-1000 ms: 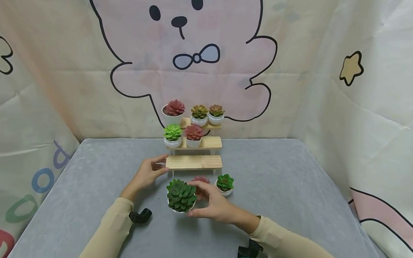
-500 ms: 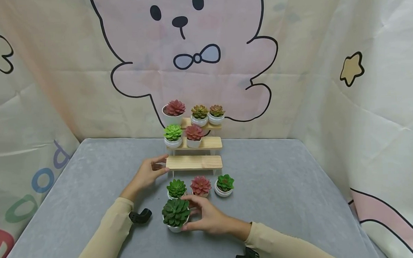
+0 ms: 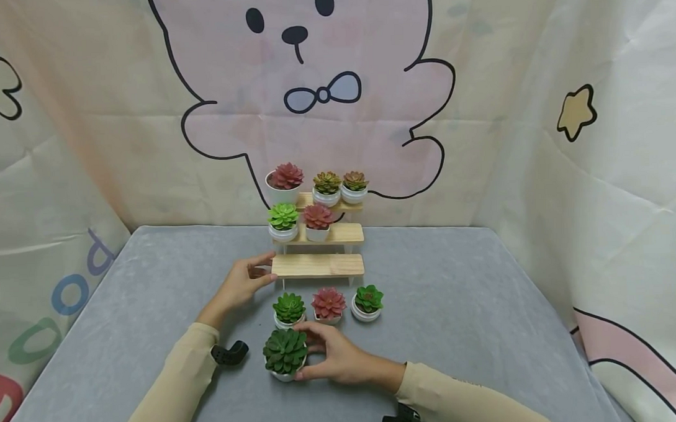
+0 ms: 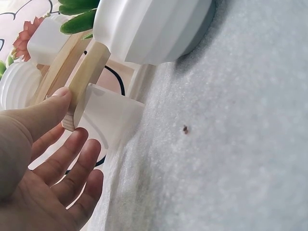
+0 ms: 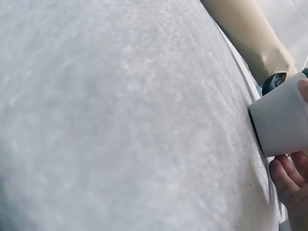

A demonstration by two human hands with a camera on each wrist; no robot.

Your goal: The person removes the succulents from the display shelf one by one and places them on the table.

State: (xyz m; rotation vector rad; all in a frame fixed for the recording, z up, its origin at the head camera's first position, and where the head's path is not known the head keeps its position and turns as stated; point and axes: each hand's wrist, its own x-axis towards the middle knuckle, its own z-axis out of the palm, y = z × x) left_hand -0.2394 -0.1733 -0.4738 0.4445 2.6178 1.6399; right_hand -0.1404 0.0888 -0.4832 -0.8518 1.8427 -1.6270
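My right hand (image 3: 343,357) grips a white pot with a large dark green succulent (image 3: 285,351), thumb and fingers on its right side; in the right wrist view the white pot (image 5: 281,118) stands at or just over the cloth. With thumb and fingertips my left hand (image 3: 241,287) pinches the left end of the lowest wooden shelf (image 3: 317,266), also seen as the wooden board end (image 4: 86,79) in the left wrist view. Behind the dark succulent are a green succulent (image 3: 289,308), a red one (image 3: 329,303) and another green one (image 3: 369,299).
On the middle shelf (image 3: 344,234) stand a bright green succulent (image 3: 283,217) and a red one (image 3: 318,217). Three more potted succulents are at the top level, including a red one (image 3: 287,176). A grey cloth (image 3: 459,325) covers the table, with a printed curtain behind.
My right hand has moved the dark green succulent toward the front and slightly left, uncovering the red and green ones behind. My left hand has stayed at the shelf.
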